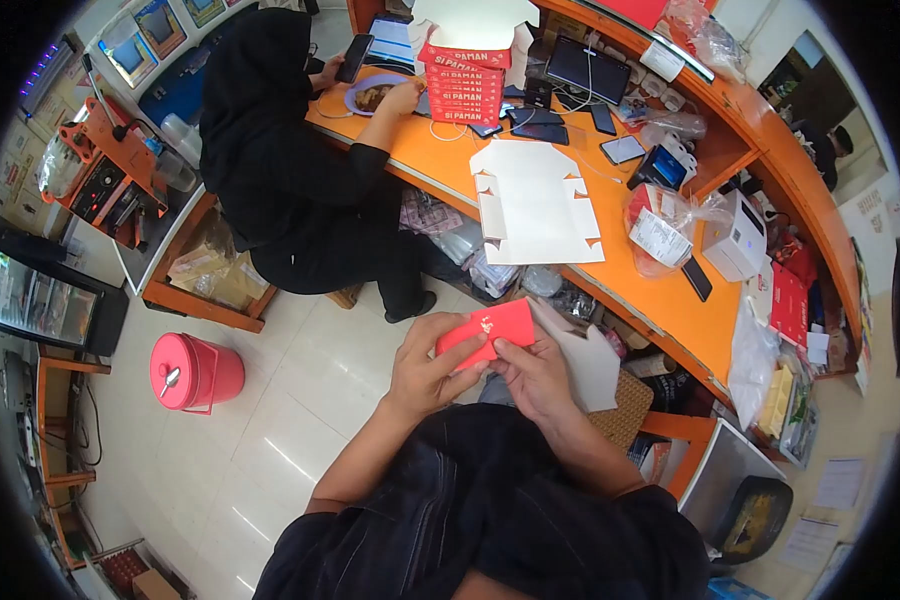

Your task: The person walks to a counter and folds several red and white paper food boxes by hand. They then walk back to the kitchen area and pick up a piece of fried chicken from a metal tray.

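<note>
Between my two hands is a small red card or packet (505, 326) with a pale print on it, held in front of my chest. My left hand (432, 362) grips its left end, fingers across the front. My right hand (535, 372) pinches its lower edge with the thumb. Behind my right hand a white flat carton (582, 365) leans below the counter edge. An unfolded white carton sheet (538, 205) lies on the orange counter (682, 318). Further back stands a stack of red boxes (466, 95) with an open white box on top.
A person in black (290, 170) sits at the counter's left, with a phone and a purple bowl (370, 97). Phones, cables, a plastic bag (660, 235) and a white printer (736, 238) occupy the counter. A red bucket (198, 372) stands on the floor.
</note>
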A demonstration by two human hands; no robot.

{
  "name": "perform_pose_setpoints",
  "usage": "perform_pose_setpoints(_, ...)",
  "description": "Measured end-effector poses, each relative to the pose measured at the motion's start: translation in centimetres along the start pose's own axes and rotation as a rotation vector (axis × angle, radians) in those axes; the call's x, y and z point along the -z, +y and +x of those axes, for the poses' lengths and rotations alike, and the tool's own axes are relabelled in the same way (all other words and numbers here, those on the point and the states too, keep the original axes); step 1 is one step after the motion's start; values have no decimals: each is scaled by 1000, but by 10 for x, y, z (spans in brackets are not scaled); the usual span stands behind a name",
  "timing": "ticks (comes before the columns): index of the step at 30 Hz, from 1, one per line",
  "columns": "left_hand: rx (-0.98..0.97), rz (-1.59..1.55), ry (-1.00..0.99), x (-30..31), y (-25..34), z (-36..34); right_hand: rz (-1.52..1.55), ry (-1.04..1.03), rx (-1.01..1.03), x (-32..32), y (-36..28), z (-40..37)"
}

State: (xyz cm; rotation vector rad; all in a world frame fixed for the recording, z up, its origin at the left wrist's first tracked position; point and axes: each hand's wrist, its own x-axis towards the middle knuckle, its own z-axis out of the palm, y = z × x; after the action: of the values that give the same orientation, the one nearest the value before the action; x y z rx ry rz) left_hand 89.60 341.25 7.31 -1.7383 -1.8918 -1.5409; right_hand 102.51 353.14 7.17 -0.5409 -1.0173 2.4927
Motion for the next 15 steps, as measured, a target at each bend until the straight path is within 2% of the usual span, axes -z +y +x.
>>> perform_pose_setpoints(2,-22,45,11,0,3,3,36,11,-12,-6,-2,-3)
perform_pose_setpoints(4,105,-23,-80,9,14,8,74,22,-20,-5,0,-5)
perform_pose_setpoints(5,100,-25,-80,10,12,6,-60,16,26,1,5,-6)
perform_pose_setpoints(6,182,-238,-137,10,9,4,-196,9,76,6,9,-5)
perform_pose_setpoints(7,265,-452,-196,9,6,-1,-200,9,83,11,10,-6)
perform_pose_setpoints(9,322,-507,-193,1,2,-12,-336,-154,92,21,10,-6)
perform_pose_setpoints(10,400,-551,-161,-2,2,-17,-348,-173,61,28,12,-1)
perform_pose_setpoints(11,478,-594,-130,-4,2,-21,-350,-174,64,25,9,-1)
perform_pose_setpoints(12,472,-593,-130,-8,1,-25,-326,-144,58,19,5,0)
perform_pose_setpoints(14,630,-657,-41,-15,1,-30,-305,-118,57,20,7,3)
perform_pose_setpoints(15,623,-659,-39,-16,1,-32,-446,-113,129,30,16,6)
